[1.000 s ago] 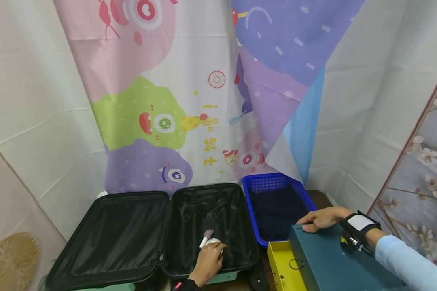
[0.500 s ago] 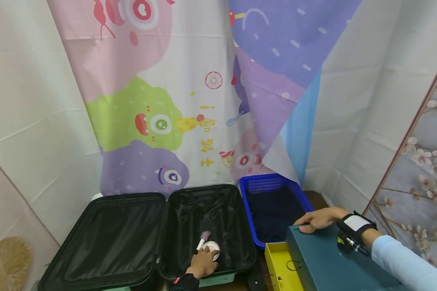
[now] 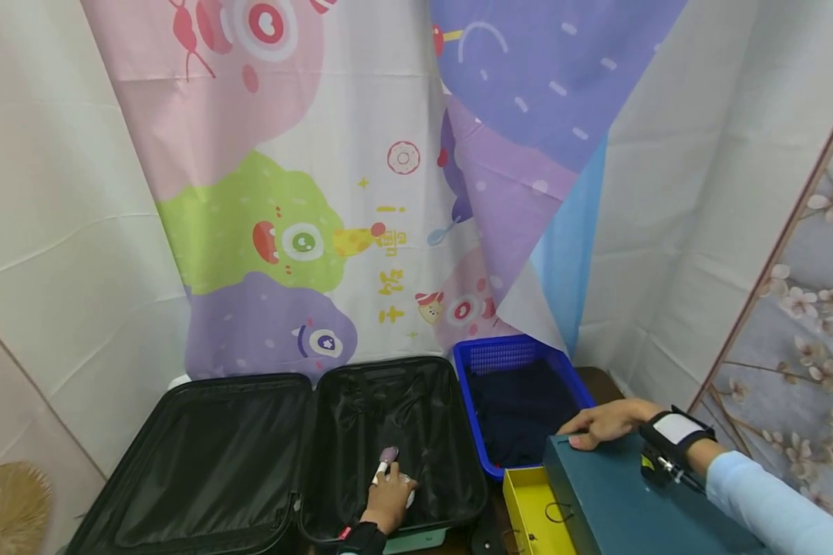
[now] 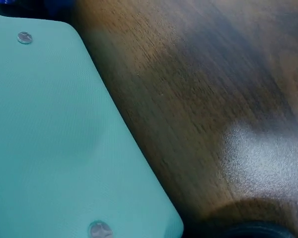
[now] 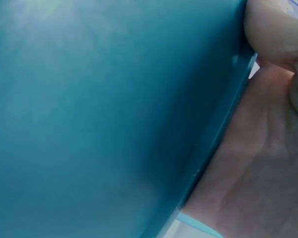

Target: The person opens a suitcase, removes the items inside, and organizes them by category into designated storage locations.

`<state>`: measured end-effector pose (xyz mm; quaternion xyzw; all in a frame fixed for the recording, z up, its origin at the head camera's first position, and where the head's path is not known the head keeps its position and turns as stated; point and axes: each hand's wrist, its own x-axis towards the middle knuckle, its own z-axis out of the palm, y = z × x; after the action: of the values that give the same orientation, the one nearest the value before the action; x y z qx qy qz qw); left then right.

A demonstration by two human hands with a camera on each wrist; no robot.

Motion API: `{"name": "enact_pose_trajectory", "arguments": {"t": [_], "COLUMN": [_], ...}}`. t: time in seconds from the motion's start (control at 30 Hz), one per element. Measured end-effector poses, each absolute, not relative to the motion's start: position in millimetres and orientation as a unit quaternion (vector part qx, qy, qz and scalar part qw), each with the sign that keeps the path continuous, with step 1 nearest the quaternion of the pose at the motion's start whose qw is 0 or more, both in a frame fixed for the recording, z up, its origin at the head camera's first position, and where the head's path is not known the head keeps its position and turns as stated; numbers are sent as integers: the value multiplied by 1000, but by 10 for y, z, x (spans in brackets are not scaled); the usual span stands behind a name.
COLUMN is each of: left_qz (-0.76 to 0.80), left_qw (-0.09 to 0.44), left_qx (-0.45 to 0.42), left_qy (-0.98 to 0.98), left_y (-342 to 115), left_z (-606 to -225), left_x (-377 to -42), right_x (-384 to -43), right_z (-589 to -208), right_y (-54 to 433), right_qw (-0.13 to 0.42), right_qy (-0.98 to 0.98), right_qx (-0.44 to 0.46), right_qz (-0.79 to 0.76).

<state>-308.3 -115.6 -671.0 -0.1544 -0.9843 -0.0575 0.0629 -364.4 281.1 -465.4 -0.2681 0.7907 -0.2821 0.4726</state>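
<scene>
My left hand (image 3: 387,497) reaches into the black-lined right half of an open suitcase (image 3: 430,432). Its fingers lie over a round white compact-like item (image 3: 410,499), mostly hidden beneath them; I cannot tell whether they pinch it. Beside the fingers lies a makeup brush (image 3: 389,456) with a mauve head and white handle. The left wrist view shows the suitcase's mint-green outside (image 4: 64,124), not the hand. At the right, my right hand (image 3: 607,424) grips the far edge of a dark teal box (image 3: 645,493), thumb over its rim; the right wrist view shows the palm along that edge.
The suitcase's other half (image 3: 208,462) lies open on the left. Behind the teal box stands a blue basket (image 3: 463,385) holding dark cloth. A yellow tray (image 3: 534,501) with a thin dark loop sits beside the teal box. Wooden tabletop (image 4: 198,114) shows below the suitcase.
The left hand drew back slightly, exposing the round white item next to the brush, then moved over it and covers most of it now. The right hand stays on the teal box.
</scene>
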Motion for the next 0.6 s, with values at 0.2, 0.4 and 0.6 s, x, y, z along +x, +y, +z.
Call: {"name": "enact_pose_trajectory", "arguments": {"t": [0.2,0.4,0.6], "left_qz": [-54,-140,-228], "left_qw": [60,59,107], "left_qx": [-156,-183,-210], "left_qy": [-984,-971,-945], "left_y": [-1180,-1236,-1240], "left_z": [-6676,-6633,-6449], "left_x": [-3093,-3114,-3076], "right_x": [-3654,-3647,-3636], "right_z": [-4665,-4655,-4643], "right_y": [2805,2804,2818], "right_qw": [468,465,471], "right_qy": [799,800,795], "right_qx": [-260,-263,-262], "right_qz": [-275,-273,-279]}}
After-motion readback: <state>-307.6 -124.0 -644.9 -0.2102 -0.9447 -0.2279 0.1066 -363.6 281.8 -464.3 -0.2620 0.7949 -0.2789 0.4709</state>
